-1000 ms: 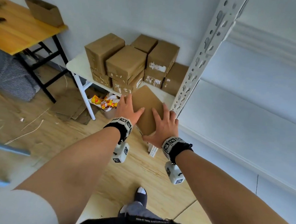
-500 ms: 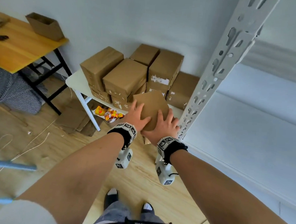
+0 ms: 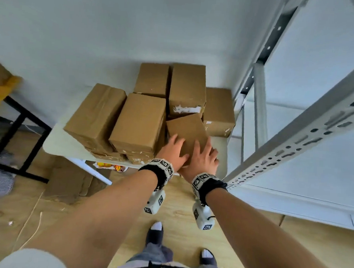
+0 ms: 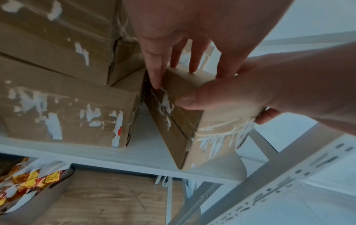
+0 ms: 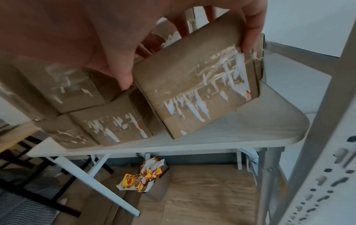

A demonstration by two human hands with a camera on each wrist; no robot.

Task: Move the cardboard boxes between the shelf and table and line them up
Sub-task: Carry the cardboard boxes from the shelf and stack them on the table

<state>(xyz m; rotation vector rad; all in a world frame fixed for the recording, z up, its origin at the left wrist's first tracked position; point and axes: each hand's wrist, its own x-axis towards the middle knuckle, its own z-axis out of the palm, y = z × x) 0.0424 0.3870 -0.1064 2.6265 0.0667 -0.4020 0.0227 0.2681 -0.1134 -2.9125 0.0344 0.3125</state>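
While both hands clasp it, the cardboard box (image 3: pixel 187 132) tilts, its long axis pointing toward the wall. The left hand (image 3: pixel 172 152) grips its near-left side, the right hand (image 3: pixel 201 158) its near-right; one bottom corner meets the table (image 3: pixel 55 141).

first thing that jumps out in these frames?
Both hands, left hand and right hand, hold a tilted box at the near right of the white table, one bottom corner close to or on the tabletop. Left of it and behind it, more boxes crowd the table, some stacked. A grey shelf post cuts across just to the right.
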